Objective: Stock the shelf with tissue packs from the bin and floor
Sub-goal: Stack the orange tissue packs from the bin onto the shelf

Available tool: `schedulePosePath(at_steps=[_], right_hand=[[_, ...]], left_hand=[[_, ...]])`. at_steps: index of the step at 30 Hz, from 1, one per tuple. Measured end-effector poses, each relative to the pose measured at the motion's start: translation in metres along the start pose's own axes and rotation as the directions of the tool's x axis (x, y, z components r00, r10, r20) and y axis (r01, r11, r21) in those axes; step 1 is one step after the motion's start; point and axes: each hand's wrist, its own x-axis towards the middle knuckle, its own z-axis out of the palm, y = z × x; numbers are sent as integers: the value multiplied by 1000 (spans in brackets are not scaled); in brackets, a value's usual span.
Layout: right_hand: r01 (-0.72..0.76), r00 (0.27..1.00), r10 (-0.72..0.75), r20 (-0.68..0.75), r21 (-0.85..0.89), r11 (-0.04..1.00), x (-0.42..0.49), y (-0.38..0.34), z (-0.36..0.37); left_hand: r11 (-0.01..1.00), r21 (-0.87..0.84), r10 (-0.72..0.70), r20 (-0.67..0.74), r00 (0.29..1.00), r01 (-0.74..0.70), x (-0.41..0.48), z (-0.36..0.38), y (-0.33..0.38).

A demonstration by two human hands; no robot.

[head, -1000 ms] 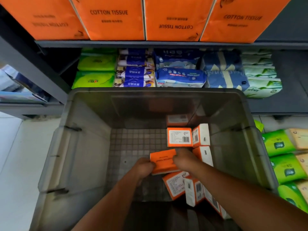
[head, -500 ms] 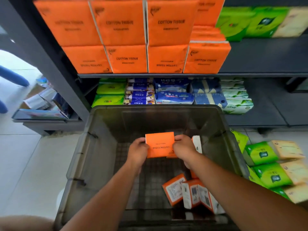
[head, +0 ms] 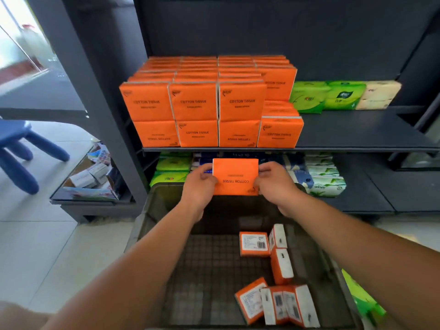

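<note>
Head view: a person holds one orange tissue pack [head: 235, 173] above the grey bin [head: 162, 198], in front of the lower shelves.
Left hand [head: 198, 186]: grips the pack's left edge.
Right hand [head: 273, 184]: grips its right edge.
Bin: loose packs [head: 254, 244] lie on its floor.
Shelf [head: 357, 135]: stacked packs [head: 194, 102] fill its left side.

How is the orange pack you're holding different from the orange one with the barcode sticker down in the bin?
The held pack is up in the air, gripped at its sides by the left hand and right hand; the barcode pack lies untouched on the bin floor. The held pack shows its orange face with COTTON TISSUE upside down; the barcode pack shows a white label. Both are orange tissue packs.
</note>
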Motion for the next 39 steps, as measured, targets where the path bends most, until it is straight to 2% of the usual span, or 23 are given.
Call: schedulePosePath(at_steps=[7, 12, 19, 25, 30, 35, 39], right_hand=[[124, 992, -122, 46, -61, 990, -5, -48, -38], [126, 989, -126, 76, 10, 992, -7, -63, -53], [142, 990, -139, -30, 155, 978, 12, -91, -87], [229, 972, -211, -100, 230, 946, 39, -112, -128], [270, 962, -242, -129, 301, 915, 64, -109, -158], [248, 966, -207, -152, 341, 907, 98, -94, -169], [260, 960, -197, -200, 370, 892, 126, -91, -168]], left_hand=[[985, 5, 172, 34, 984, -172, -9, -6, 34], [965, 37, 258, 26, 966, -259, -12, -3, 50], [930, 46, 366, -22, 930, -365, -3, 14, 86], [850, 100, 522, -24, 853, -517, 6, 44, 136], [819, 144, 560, 5, 828, -555, 16, 80, 156], [823, 135, 554, 26, 832, -552, 31, 116, 166], [780, 248, 571, 95, 816, -575, 38, 139, 162]])
